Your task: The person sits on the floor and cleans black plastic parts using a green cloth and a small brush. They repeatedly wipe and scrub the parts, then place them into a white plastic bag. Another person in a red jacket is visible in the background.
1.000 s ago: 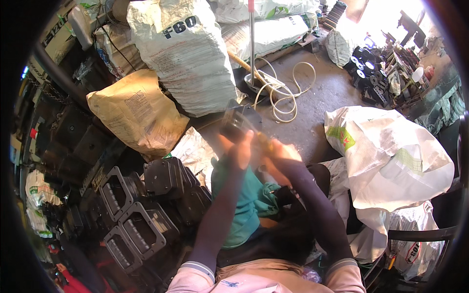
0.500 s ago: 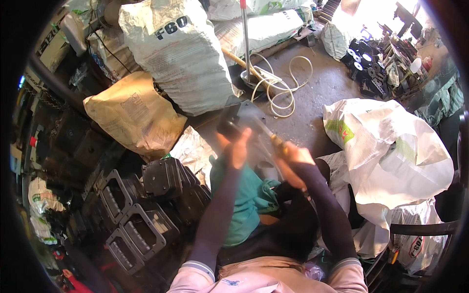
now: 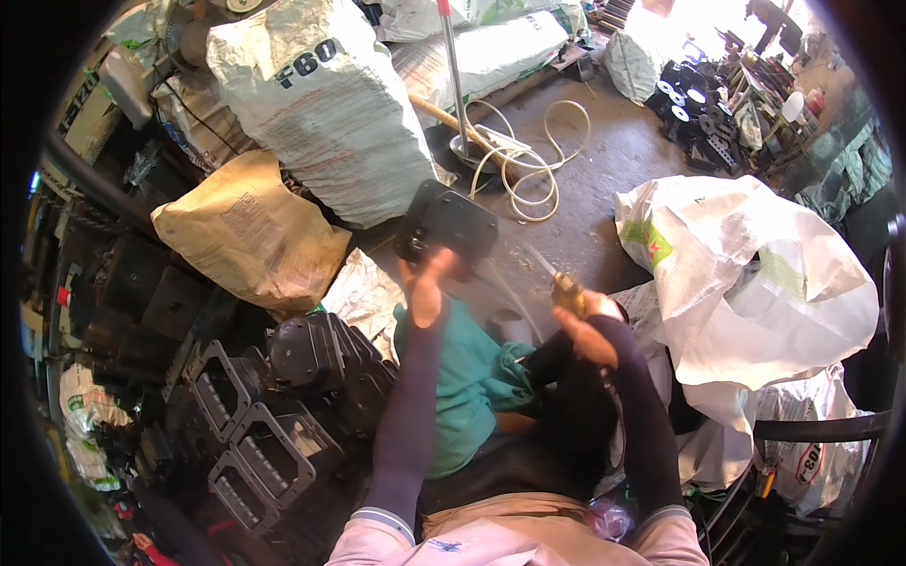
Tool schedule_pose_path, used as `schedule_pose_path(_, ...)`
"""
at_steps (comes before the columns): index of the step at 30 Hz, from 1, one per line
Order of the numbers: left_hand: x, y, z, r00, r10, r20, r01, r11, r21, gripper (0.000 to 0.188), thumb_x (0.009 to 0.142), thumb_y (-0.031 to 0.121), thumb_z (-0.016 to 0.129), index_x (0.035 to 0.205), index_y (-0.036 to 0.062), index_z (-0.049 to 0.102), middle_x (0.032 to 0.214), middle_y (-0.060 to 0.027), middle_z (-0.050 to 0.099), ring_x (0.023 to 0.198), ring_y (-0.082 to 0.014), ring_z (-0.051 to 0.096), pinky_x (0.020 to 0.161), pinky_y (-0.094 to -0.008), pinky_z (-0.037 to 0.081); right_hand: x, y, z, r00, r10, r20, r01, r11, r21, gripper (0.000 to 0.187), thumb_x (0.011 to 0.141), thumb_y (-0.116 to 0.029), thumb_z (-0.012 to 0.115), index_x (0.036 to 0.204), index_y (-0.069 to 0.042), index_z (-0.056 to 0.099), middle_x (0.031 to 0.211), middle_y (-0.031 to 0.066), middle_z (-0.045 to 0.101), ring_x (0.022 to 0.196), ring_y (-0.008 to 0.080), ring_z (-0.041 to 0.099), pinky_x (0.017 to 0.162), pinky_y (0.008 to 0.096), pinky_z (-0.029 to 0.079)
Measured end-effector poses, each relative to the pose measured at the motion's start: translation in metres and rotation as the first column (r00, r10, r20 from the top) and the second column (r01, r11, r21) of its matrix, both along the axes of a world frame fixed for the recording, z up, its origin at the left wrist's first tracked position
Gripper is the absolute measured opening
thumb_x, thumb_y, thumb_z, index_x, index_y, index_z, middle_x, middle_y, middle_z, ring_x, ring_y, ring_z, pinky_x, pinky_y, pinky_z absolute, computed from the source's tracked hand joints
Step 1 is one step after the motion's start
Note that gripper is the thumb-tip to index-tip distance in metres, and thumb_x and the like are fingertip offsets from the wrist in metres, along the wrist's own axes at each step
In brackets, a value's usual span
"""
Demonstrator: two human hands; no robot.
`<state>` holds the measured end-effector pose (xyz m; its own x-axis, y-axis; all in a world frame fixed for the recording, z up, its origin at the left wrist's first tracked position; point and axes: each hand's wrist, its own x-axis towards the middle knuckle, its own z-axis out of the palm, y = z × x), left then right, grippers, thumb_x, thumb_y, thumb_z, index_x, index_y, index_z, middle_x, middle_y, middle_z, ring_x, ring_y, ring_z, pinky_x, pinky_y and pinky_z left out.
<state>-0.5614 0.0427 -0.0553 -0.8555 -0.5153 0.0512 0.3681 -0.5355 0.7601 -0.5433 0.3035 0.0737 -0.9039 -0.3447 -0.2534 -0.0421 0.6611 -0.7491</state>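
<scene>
My left hand (image 3: 427, 294) grips a black boxy part (image 3: 448, 224) with rounded corners and holds it up over my lap. Some motion blur covers those fingers. My right hand (image 3: 596, 325) is closed around the yellowish handle of a knife-like tool (image 3: 566, 291). Its pale, blurred blade points up and left toward the part, with a gap between them. Teal cloth (image 3: 462, 401) covers my left leg below the part. Beside my left forearm stand stacked black parts (image 3: 307, 354), and several black open frames (image 3: 269, 448) lie nearer me.
A large white sack (image 3: 316, 123) and a tan sack (image 3: 250, 226) stand at far left. Pale hose (image 3: 533, 170) coils on the floor (image 3: 604, 141) ahead, near a long handle. A crumpled white bag (image 3: 746, 283) bulges at my right. Black scrap pieces (image 3: 694, 108) lie at far right.
The black part has turned so its broad flat face shows more. My right hand and the tool have moved away from it, slightly right and down. The whole view has shifted a little.
</scene>
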Motion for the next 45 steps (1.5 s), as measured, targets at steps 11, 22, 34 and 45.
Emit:
schedule_pose_path(11, -0.001, -0.004, -0.007, 0.994, -0.099, 0.042, 0.093, 0.988, 0.127, 0.049, 0.089, 0.014, 0.068, 0.134, 0.0080, 0.049, 0.122, -0.0084, 0.059, 0.109, -0.0257, 0.060, 0.093, -0.0404, 0.051, 0.022, -0.036, 0.019, 0.992, -0.080, -0.101, 0.075, 0.996, -0.052, 0.037, 0.088, -0.028, 0.069, 0.112, -0.002, 0.060, 0.093, 0.0260, 0.068, 0.088, 0.0429, 0.067, 0.077, 0.0435, 0.053)
schedule_pose_path(22, -0.001, 0.000, 0.001, 0.989, -0.121, 0.083, 0.104, 0.978, 0.183, 0.049, 0.090, 0.018, 0.068, 0.135, 0.0076, 0.050, 0.124, -0.0083, 0.059, 0.113, -0.0251, 0.059, 0.097, -0.0407, 0.050, 0.040, -0.019, -0.002, 0.995, 0.097, -0.007, -0.094, 0.979, 0.181, 0.036, 0.087, -0.028, 0.070, 0.109, -0.001, 0.061, 0.086, 0.0253, 0.069, 0.084, 0.0368, 0.071, 0.072, 0.0416, 0.054)
schedule_pose_path(34, -0.012, 0.006, 0.003, 0.969, 0.173, 0.178, -0.167, 0.985, -0.048, 0.048, 0.084, 0.007, 0.074, 0.128, -0.0021, 0.056, 0.117, -0.0082, 0.063, 0.105, -0.0170, 0.060, 0.094, -0.0298, 0.046, 0.050, -0.060, -0.007, 0.986, 0.165, 0.001, -0.163, 0.979, 0.125, 0.037, 0.090, -0.037, 0.064, 0.107, -0.005, 0.057, 0.090, 0.0250, 0.067, 0.087, 0.0440, 0.065, 0.076, 0.0517, 0.050)
schedule_pose_path(45, 0.004, 0.027, 0.014, 0.957, 0.230, 0.176, -0.106, 0.845, -0.525, 0.068, 0.076, 0.005, 0.077, 0.134, 0.0021, 0.042, 0.122, -0.0115, 0.053, 0.112, -0.0223, 0.053, 0.099, -0.0355, 0.043, 0.010, -0.033, -0.011, 0.968, -0.108, -0.227, 0.107, 0.994, -0.018, 0.032, 0.089, -0.024, 0.068, 0.112, -0.001, 0.062, 0.094, 0.0187, 0.071, 0.085, 0.0311, 0.071, 0.076, 0.0392, 0.055)
